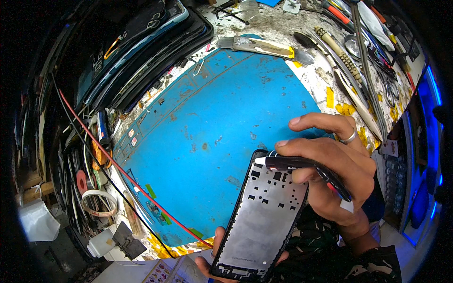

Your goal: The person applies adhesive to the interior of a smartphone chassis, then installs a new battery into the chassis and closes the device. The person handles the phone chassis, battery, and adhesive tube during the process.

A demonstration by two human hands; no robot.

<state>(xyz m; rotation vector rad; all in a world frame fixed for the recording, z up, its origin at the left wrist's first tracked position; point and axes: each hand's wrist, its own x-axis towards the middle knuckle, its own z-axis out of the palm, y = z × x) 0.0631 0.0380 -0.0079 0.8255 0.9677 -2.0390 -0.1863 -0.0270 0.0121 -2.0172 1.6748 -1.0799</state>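
Note:
Near the lower edge, my left hand grips the lower part of a phone frame from beneath and along its sides. The frame is tilted, with a grey metal plate, black rim and small cut-outs toward its upper end. Over that upper end, my right hand is closed on a black glue tube. Its white nozzle points left, at or just above the frame's top edge; I cannot tell whether they touch. My right index finger is stretched out above the tube, and a ring shows on one finger.
A worn blue work mat covers the bench. Stacked dark panels stand at the upper left. A wide scraper lies at the mat's far edge, with brushes and tools on the right. A red cable and a tape roll are at left.

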